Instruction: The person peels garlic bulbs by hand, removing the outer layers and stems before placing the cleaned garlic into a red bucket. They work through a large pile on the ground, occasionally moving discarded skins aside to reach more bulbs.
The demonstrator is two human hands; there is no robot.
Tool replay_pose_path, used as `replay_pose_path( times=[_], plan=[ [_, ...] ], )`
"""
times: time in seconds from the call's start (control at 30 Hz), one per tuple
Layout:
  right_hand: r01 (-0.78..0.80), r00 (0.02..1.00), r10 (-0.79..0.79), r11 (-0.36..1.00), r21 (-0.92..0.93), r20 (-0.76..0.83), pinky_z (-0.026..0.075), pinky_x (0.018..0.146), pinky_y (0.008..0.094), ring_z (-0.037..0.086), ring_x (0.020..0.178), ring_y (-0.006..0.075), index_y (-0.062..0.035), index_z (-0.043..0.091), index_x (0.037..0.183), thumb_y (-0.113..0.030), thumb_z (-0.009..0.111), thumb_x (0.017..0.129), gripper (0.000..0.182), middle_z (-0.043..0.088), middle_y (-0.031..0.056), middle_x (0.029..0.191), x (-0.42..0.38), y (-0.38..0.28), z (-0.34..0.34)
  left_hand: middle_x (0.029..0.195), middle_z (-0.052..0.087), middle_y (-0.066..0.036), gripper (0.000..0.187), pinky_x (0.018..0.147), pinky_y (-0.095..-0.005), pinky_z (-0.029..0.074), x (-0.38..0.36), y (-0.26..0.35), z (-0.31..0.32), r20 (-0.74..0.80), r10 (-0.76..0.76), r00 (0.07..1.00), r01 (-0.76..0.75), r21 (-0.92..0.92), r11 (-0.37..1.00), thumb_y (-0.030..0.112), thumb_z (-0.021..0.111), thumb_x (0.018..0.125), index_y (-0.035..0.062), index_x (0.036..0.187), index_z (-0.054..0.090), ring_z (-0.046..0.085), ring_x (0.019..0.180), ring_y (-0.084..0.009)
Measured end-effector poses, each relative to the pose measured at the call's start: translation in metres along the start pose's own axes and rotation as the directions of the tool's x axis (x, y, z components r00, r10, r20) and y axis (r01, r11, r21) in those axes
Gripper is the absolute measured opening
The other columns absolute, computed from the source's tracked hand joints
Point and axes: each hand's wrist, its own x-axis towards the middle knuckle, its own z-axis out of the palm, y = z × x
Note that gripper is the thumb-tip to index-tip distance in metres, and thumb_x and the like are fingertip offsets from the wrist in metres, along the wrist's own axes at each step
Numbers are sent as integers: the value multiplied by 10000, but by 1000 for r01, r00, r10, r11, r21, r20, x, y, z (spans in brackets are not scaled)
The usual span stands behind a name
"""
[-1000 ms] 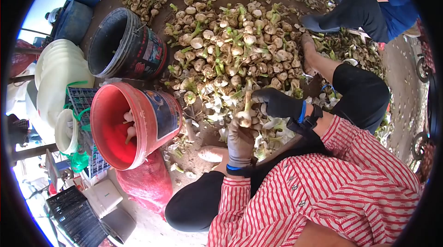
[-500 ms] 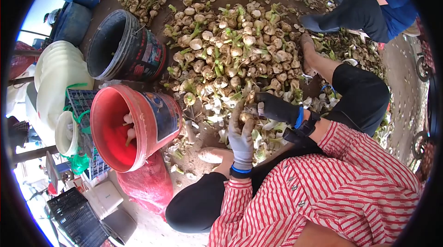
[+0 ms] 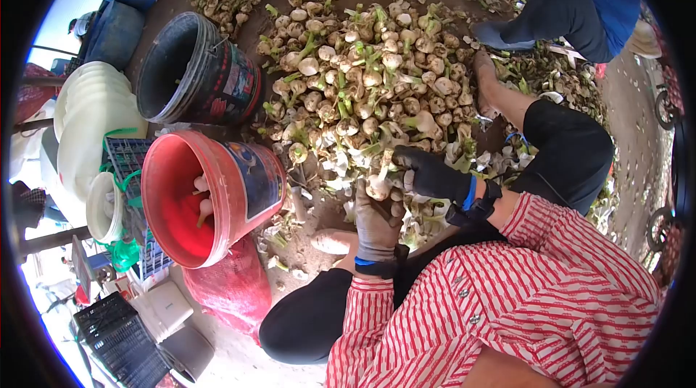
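Observation:
My left hand (image 3: 375,223), in a grey-white glove, has its fingers round the underside of a garlic bulb (image 3: 378,187), whose stem points up toward the pile. My right hand (image 3: 429,174), in a black glove with a blue band at the wrist, is just right of the bulb, its fingers curled; what is between them is too small to make out. Beyond both hands lies a large pile of garlic bulbs (image 3: 370,76) with green stems. The red bucket (image 3: 250,178) lies tilted at the left, with a few white bulbs (image 3: 205,208) inside.
A black bucket (image 3: 232,87) stands behind the red one. A red mesh sack (image 3: 232,290) lies below it. White containers (image 3: 94,127) and a black crate (image 3: 119,341) are at the left. A co-worker in blue (image 3: 573,18) sits at the upper right, one hand reaching over the bulbs.
A bulb with its stem now shows upright at my left hand, which has moved slightly down and left. My right hand has shifted a little down. The co-worker's arm has reached left over the bulbs.

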Motion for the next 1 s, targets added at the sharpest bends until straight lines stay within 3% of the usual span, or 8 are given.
replay_pose_path(
  times=[0.2, 0.3, 0.37, 0.7, 0.83, 0.87, 0.93, 1.0],
  plan=[
    [169, 975, -186, 975, -141, -117, 441, 604, 306, 532, 672, 167, 8, 516, 964, 3, 486, 731, 234, 544, 123, 776, 5, 0, 3, 894, 604, -106, 412, 584, -202, 464, 16, -8, -17, 276, 579, 767, -549, 749, 371, 374, 518, 857, 18, 1062, 500, 594, 710, -149],
    [49, 998, -45, 995, -89, 52, 434, 592, 287, 517, 676, 122, 17, 516, 939, -10, 468, 756, 190, 544, 118, 758, -1, -14, -13, 971, 593, -95, 446, 600, -172, 452, -3, 11, -9, 179, 437, 882, -437, 661, 611, 157, 673, 778, 27, 1153, 467, 601, 750, -140],
    [-70, 983, -7, 912, 404, 186, 457, 670, 254, 547, 770, 82, 45, 518, 1070, -36, 477, 802, 283, 605, 67, 869, 2, -10, -24, 937, 590, -85, 622, 601, -210, 467, -11, 24, -13, 281, 181, 943, -288, 407, 867, 300, 682, 759, -55, 1202, 428, 578, 716, -133],
    [-110, 968, 51, 966, 233, 245, 489, 705, 264, 574, 766, 122, 57, 425, 1187, -84, 478, 850, 370, 595, 73, 913, 7, -15, -30, 908, 594, -55, 586, 677, -231, 471, -22, 28, 11, 173, 218, 960, -277, 671, 688, 188, 755, 681, -50, 1131, 464, 579, 760, -134],
    [-107, 993, 120, 754, 648, 24, 492, 718, 298, 601, 790, 200, 52, 399, 1223, -48, 463, 786, 452, 588, 100, 903, 17, 24, -34, 950, 593, -56, 513, 708, -244, 473, -15, 24, -1, 315, 154, 937, -290, 450, 845, 87, 734, 678, -30, 1119, 499, 577, 781, -114],
    [-11, 999, 3, 989, 151, 54, 488, 720, 317, 602, 793, 228, 40, 397, 1230, -73, 487, 764, 487, 583, 110, 898, 18, 45, -36, 999, 574, -66, 583, 732, -249, 473, -14, 23, 3, 310, 223, 924, -344, 423, 838, 79, 731, 677, -35, 1174, 449, 571, 816, -118],
    [316, 942, -320, 739, -595, 103, 471, 721, 357, 595, 798, 296, -18, 399, 1253, -140, 545, 703, 581, 579, 136, 889, 7, 57, -41, 1100, 523, -102, 765, 838, -267, 444, -16, 24, 10, 240, 302, 923, -382, 466, 798, 44, 715, 674, -33, 1308, 293, 538, 938, -152],
    [358, 934, -342, 884, -301, 105, 475, 719, 343, 597, 805, 263, -21, 412, 1244, -122, 542, 712, 557, 587, 135, 906, 14, 34, -34, 1097, 525, -113, 797, 866, -269, 425, -11, 25, 11, 215, 351, 911, -409, 573, 710, 34, 709, 676, -28, 1328, 254, 526, 968, -167]
  ],
)
